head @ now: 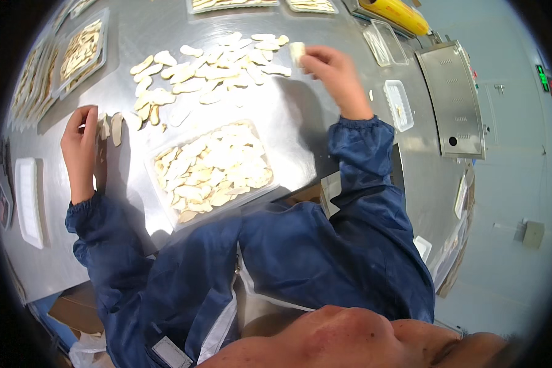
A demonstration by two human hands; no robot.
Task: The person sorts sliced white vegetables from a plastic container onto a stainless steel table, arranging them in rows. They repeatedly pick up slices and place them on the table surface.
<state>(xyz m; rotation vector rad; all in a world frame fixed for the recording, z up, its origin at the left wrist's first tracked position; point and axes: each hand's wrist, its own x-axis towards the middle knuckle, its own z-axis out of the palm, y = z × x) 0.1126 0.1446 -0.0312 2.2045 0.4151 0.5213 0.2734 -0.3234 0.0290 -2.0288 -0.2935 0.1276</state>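
Observation:
My right hand (331, 71) holds a pale sliced piece (297, 54), perhaps mushroom, between thumb and fingers, above the steel table to the right of the loose slices. My left hand (80, 135) is at the left with its fingers bent together, beside a few slices (117, 129) on the table; whether anything is between its fingertips is hidden. Many pale slices (211, 69) lie spread on the steel table (276, 108). Nearer my body, a clear plastic tray (176, 224) is heaped with slices (216, 170).
Filled trays (83, 50) are stacked at the left, and more (232, 5) stand at the far edge. A white tray (29, 202) lies at the left; a small tray (399, 106) holds bits at the right. A yellow film roll (395, 14) and steel box (451, 99) are beyond.

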